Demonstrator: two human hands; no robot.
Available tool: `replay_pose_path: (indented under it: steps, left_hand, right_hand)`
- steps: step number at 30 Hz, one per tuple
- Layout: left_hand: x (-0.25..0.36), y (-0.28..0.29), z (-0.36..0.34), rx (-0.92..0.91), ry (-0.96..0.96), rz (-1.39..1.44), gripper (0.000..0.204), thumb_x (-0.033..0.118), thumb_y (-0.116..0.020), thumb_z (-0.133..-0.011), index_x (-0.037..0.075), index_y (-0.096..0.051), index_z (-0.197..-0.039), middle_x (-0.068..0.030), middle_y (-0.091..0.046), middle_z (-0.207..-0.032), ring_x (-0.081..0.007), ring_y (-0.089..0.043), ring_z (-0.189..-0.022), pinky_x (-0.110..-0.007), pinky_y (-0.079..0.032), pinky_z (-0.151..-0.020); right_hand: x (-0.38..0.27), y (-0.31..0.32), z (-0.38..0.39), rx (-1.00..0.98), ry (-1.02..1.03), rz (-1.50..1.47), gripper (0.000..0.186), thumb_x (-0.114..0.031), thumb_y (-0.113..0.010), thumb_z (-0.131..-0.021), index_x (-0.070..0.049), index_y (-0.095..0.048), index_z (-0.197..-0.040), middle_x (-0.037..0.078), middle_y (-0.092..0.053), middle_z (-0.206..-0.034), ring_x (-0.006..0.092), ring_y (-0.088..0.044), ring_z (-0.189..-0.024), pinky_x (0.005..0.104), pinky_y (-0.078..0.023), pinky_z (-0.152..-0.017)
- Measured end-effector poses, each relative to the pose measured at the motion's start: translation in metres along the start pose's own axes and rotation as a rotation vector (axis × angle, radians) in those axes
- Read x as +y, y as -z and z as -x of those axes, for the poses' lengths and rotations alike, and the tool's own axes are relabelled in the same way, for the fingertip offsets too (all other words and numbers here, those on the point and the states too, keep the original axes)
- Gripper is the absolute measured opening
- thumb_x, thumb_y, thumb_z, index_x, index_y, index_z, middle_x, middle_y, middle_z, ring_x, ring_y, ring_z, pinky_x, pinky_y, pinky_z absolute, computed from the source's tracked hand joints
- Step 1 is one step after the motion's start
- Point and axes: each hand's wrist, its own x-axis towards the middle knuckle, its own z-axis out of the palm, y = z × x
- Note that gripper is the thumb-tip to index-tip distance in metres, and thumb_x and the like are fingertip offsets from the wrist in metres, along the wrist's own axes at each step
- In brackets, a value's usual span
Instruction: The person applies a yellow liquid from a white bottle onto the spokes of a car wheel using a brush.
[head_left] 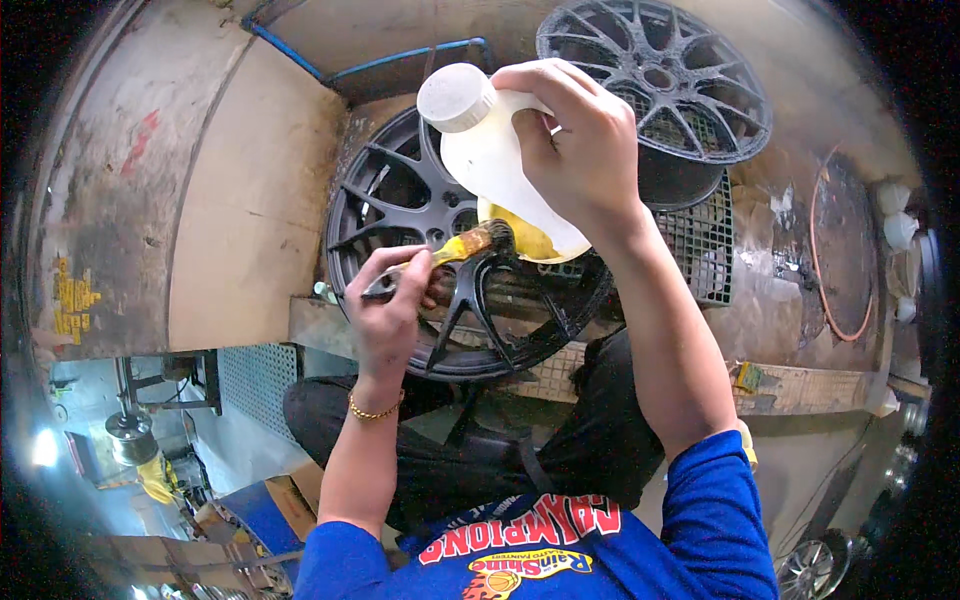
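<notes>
My left hand point(388, 312) is closed around the handle of a paintbrush point(466, 243) with a yellow band and dark bristles. By its handle, my right hand point(590, 140) grips a white plastic jug point(482, 165), tilted, with a ribbed white cap. The lower part of the jug looks yellow, and the bristles are right against it; whether they dip inside I cannot tell. Beneath both hands lies a dark grey multi-spoke wheel rim point(380, 215), partly covered by the jug and the hands. Its lower spokes look glossy and wet.
A second wheel rim point(655, 75), greyish and streaked, rests at the back right over a black grid point(710, 250). An orange hose point(818, 240) curves along the right. Tan boards point(255, 200) stand on the left. A blue pipe point(410, 55) runs along the back.
</notes>
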Motion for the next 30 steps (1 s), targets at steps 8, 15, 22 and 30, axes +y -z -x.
replay_pose_path:
  steps: [8,15,22,30]
  left_hand:
    - [-0.024,0.004,0.035,0.104,0.176,0.178,0.016,0.017,-0.063,-0.096,0.002,-0.066,-0.099,-0.0078,-0.068,-0.082,-0.0138,-0.065,-0.063,-0.023,-0.048,-0.053]
    - [-0.063,-0.033,0.069,-0.124,0.287,0.12,0.012,0.011,-0.065,-0.095,0.001,-0.067,-0.1,-0.0072,-0.07,-0.084,-0.0117,-0.065,-0.068,-0.024,-0.051,-0.059]
    - [-0.057,-0.029,0.056,-0.129,0.088,-0.047,0.011,0.006,-0.063,-0.095,0.0,-0.069,-0.102,-0.0037,-0.068,-0.084,-0.009,-0.064,-0.074,-0.023,-0.051,-0.065]
    - [-0.074,-0.037,0.043,-0.169,-0.118,-0.197,0.009,0.003,-0.067,-0.09,-0.002,-0.071,-0.096,-0.0039,-0.07,-0.083,-0.0071,-0.063,-0.078,-0.023,-0.05,-0.07]
  right_hand:
    - [0.005,0.008,-0.003,0.022,0.026,0.039,0.021,0.001,-0.059,-0.078,-0.008,-0.069,-0.094,0.011,-0.07,-0.091,0.0332,-0.068,-0.085,0.0413,-0.056,-0.077]
    - [0.007,0.01,-0.004,0.061,0.041,0.043,0.02,0.001,-0.059,-0.079,-0.008,-0.069,-0.095,0.011,-0.069,-0.09,0.0334,-0.068,-0.083,0.0412,-0.056,-0.076]
    - [0.008,0.011,-0.003,0.074,0.039,0.05,0.021,0.001,-0.059,-0.078,-0.008,-0.069,-0.095,0.01,-0.069,-0.09,0.0328,-0.068,-0.083,0.0407,-0.056,-0.075]
    - [0.01,0.013,-0.003,0.065,0.044,0.055,0.023,0.002,-0.06,-0.076,-0.008,-0.068,-0.095,0.011,-0.069,-0.089,0.0328,-0.068,-0.083,0.0411,-0.056,-0.076]
